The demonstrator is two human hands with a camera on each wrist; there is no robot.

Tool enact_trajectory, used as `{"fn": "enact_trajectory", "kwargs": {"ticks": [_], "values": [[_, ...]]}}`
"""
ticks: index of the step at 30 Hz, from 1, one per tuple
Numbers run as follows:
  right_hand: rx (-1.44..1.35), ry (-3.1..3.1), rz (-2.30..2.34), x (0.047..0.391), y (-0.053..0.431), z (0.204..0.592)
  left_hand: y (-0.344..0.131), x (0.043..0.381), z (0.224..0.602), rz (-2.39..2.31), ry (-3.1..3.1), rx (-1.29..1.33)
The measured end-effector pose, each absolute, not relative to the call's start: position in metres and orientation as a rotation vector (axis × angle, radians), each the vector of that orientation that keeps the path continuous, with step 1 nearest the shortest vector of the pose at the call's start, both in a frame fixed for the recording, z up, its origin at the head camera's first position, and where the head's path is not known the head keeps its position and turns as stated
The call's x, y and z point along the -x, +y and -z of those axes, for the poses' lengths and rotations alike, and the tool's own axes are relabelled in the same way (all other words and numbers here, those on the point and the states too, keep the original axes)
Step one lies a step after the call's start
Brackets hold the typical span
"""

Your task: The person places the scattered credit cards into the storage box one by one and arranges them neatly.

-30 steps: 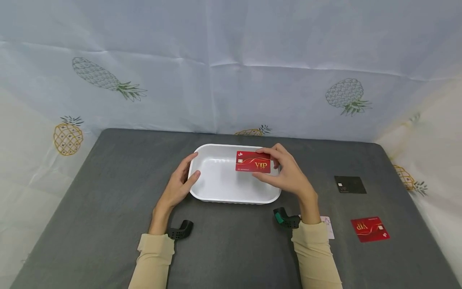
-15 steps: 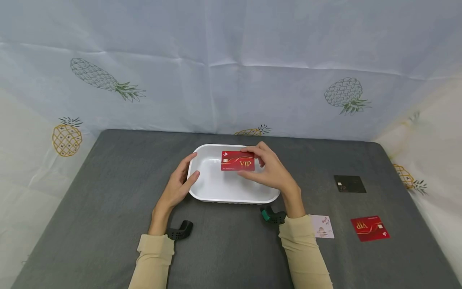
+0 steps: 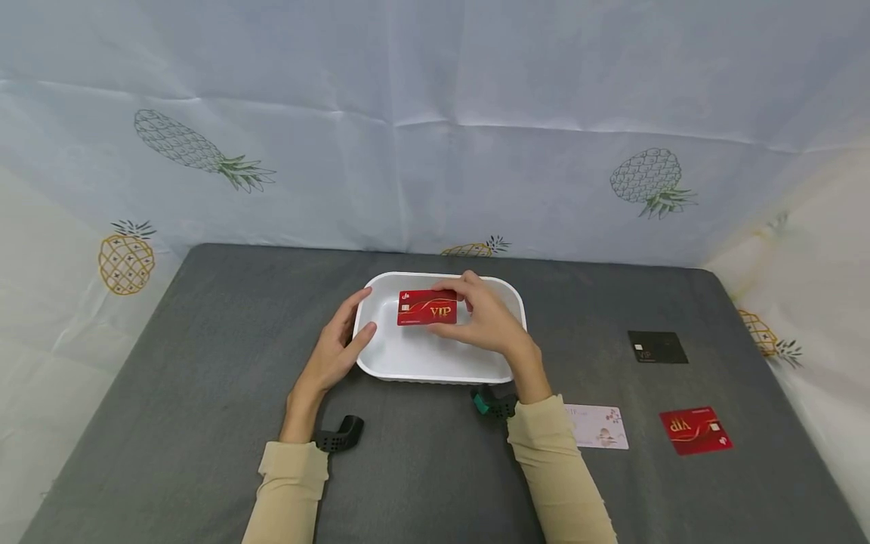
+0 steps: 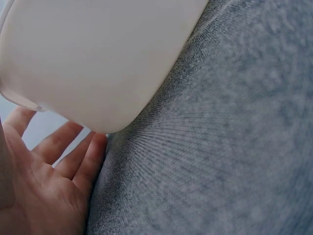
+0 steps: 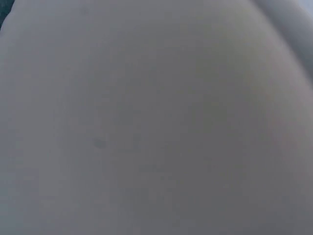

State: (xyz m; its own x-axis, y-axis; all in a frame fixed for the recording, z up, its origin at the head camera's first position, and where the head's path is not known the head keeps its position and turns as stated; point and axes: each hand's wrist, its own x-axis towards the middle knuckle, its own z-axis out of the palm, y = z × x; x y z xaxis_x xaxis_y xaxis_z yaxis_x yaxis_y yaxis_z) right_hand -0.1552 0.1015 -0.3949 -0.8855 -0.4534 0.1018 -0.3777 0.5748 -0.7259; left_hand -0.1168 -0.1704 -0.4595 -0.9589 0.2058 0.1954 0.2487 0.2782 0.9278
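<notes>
A white tray [image 3: 435, 375] with rounded corners sits near the middle of the table. At its left end my left hand [image 3: 331, 349] holds it, thumb over the rim and the other fingers along the outside. The left wrist view shows that hand's fingers [image 4: 62, 142] against the smooth outer wall of the tray [image 4: 98, 58]. Within the tray's outline my right hand [image 3: 485, 317] pinches a red VIP card [image 3: 416, 308] by its right end, thumb below and fingers above. A blurred pale surface fills the right wrist view, and neither card nor fingers show there.
On the right side of the grey cloth-covered table [image 3: 204, 423] lie a black VIP card [image 3: 658, 347], another red VIP card [image 3: 696, 431] and a pale pink card [image 3: 601, 428], partly covered by the right sleeve. A pineapple-print curtain [image 3: 435, 166] hangs behind the table.
My right hand has moved left over the tray with the red VIP card and slightly down at the end. More of the pale pink card shows. My left hand has stayed put.
</notes>
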Motion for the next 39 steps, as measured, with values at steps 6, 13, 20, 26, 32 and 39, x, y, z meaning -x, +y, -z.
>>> {"fn": "enact_trajectory", "kwargs": {"ticks": [6,13,20,26,32,39], "values": [[0.695,2.735,1.138,0.157,0.087,0.399,-0.17,0.117,0.459,1.82,-2.482,0.437],[0.615,2.748,1.054,0.155,0.076,0.403,-0.17,0.117,0.459,1.815,-2.495,0.432],[0.549,2.794,0.902,0.154,0.064,0.407,-0.171,0.117,0.46,1.813,-2.49,0.445],[0.453,2.801,0.789,0.153,0.055,0.408,-0.171,0.117,0.459,1.819,-2.507,0.424],[0.379,2.75,0.735,0.154,0.05,0.408,-0.171,0.117,0.458,1.818,-2.508,0.427],[0.33,2.694,0.742,0.154,0.049,0.409,-0.171,0.117,0.46,1.833,-2.494,0.433]]}}
